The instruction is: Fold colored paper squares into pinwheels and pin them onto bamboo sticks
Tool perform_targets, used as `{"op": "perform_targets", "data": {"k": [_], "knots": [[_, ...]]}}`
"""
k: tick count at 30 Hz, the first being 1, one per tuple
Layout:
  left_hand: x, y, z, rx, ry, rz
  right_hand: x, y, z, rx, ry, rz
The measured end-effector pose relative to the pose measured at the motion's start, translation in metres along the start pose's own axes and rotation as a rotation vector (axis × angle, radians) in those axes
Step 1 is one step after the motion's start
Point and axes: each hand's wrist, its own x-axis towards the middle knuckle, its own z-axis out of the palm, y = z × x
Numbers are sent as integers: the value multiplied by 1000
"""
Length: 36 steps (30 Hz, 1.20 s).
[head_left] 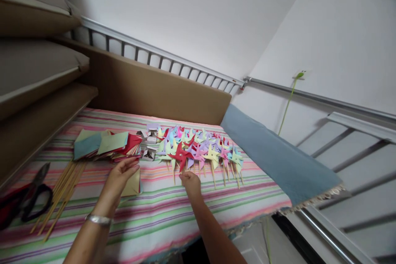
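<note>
My right hand is pinched shut on the wooden stick of a red paper pinwheel, holding it at the near edge of a row of finished pinwheels. The red pinwheel stands out in front of the pastel ones, its stick running down into my fingers. My left hand lies a little to the left, fingers curled around a pale yellow paper square that sits flat on the striped cloth; the thumb rests on the top edge of the sheet.

Just beyond my left hand I see a fanned stack of coloured paper squares, teal and green on top, red underneath. Between that stack and the pinwheels lies a small cluster of silvery-white bits; I cannot tell what they are. To the left of my left wrist, a bundle of bare wooden sticks lies slantwise on the cloth, and further left, near the edge of the view, a pair of black-handled scissors rests beside it. A silver bangle circles my left wrist.

At the far side a brown padded board stands against a metal rail, and a blue cloth lies to the right of the pinwheels.
</note>
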Motion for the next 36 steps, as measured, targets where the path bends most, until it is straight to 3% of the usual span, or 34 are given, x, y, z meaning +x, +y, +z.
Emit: {"op": "perform_targets", "data": {"k": [8,14,17,20,23,26,29,36], "knots": [[-3,22,-20,-90,99,23,-4,4,4,-58,37,-61],[-5,39,-49,-259,309,108,-41,-4,-10,-118,23,-181],[-7,45,-55,-297,363,124,-63,-21,2,-149,-122,-337],[-9,46,-57,-261,370,136,-77,-43,29,-211,-347,-597],[-8,39,-62,-136,319,144,-77,-58,59,-246,-488,-720],[-4,26,-69,103,209,121,-68,-60,79,-270,-565,-740],[2,10,-73,364,78,107,-58,-54,86,-319,-637,-735],[4,-16,-56,673,-123,63,-48,-46,90,-350,-711,-706]]}}
